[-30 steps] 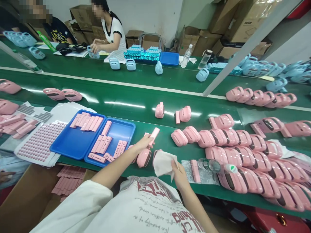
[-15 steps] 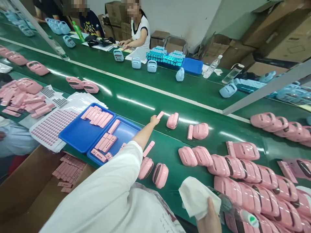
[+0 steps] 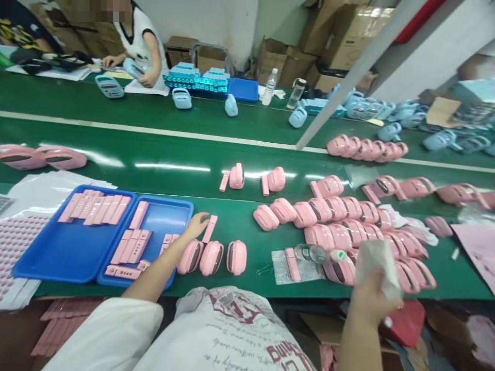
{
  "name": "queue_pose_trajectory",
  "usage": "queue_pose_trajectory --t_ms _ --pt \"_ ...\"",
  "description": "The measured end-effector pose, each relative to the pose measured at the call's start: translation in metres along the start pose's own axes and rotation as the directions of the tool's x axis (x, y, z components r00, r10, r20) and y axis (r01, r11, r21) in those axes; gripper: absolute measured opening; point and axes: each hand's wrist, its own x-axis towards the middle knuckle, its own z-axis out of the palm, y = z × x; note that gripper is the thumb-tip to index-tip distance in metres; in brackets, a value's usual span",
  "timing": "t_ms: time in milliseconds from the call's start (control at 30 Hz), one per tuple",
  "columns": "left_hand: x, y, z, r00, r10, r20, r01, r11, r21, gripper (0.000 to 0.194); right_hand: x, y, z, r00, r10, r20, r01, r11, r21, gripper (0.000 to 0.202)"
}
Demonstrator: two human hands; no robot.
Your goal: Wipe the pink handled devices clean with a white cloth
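My left hand point(image 3: 197, 225) is beside a small pink rectangular bar point(image 3: 210, 229). Its fingers look apart, reaching to the bar's upper end, and I cannot see a grip on it. Just below stand three pink rounded casings point(image 3: 212, 258) with dark windows or slots. On the right, my right hand point(image 3: 373, 299), slightly blurred, is closed around a folded white cloth point(image 3: 374, 265), held above the rows of pink casings point(image 3: 344, 234). On the green belt, another pink bar point(image 3: 225, 181) lies against a pink casing point(image 3: 237, 176).
Two blue trays point(image 3: 50, 263) at left hold pink bars. A clear bottle point(image 3: 309, 253) lies by a bubble-wrap sheet point(image 3: 276, 268). A slanted metal post point(image 3: 340, 87) crosses the far side, where a person point(image 3: 143, 46) handles a blue casing.
My left hand has let go of a pink bar beside a casing on the belt and drawn back to another bar. The view has swung right; the cloth is now over the casings.
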Motion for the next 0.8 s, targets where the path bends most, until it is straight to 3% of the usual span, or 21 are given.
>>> queue_pose_trajectory --t_ms 67,133,233,300,400,500,567,633,700,800 --pt "-0.017 0.001 -0.001 0.998 0.062 0.019 -0.063 0.997 0.045 0.033 0.001 0.018 0.009 0.977 -0.095 0.191 0.109 0.992 -0.064 0.045" --pt "-0.026 0.005 -0.002 0.992 0.122 0.030 -0.124 0.988 0.087 0.036 -0.002 0.036 0.024 0.901 -0.251 0.355 0.306 0.946 -0.110 0.039" --pt "-0.029 0.011 -0.004 0.980 0.194 0.050 -0.200 0.969 0.144 0.038 -0.007 0.060 0.046 0.829 -0.443 0.341 0.524 0.829 -0.196 0.038" --pt "-0.028 0.013 -0.004 0.972 0.222 0.072 -0.231 0.956 0.180 0.037 -0.003 0.072 0.054 0.866 -0.440 0.239 0.489 0.845 -0.215 0.037" --pt "-0.026 0.016 -0.001 0.965 0.238 0.107 -0.257 0.938 0.232 0.035 0.010 0.078 0.054 0.938 -0.323 0.126 0.342 0.924 -0.173 0.041" --pt "-0.023 0.023 0.003 0.957 0.249 0.148 -0.282 0.915 0.288 0.032 0.018 0.070 0.041 0.971 -0.238 0.018 0.238 0.961 -0.141 0.048" --pt "-0.020 0.036 0.007 0.945 0.264 0.191 -0.315 0.893 0.321 0.032 0.019 0.061 0.030 0.987 -0.065 -0.147 0.063 0.998 -0.014 0.047" --pt "-0.017 0.055 0.015 0.925 0.288 0.248 -0.362 0.865 0.346 0.035 0.017 0.054 0.021 0.930 0.198 -0.311 -0.137 0.969 0.208 0.045" --pt "-0.011 0.081 0.029 0.898 0.318 0.305 -0.418 0.832 0.365 0.040 0.016 0.055 0.014 0.801 0.440 -0.407 -0.278 0.874 0.398 0.043" --pt "-0.003 0.124 0.061 0.858 0.349 0.377 -0.490 0.776 0.396 0.052 0.014 0.069 0.008 0.635 0.654 -0.412 -0.411 0.737 0.537 0.038"
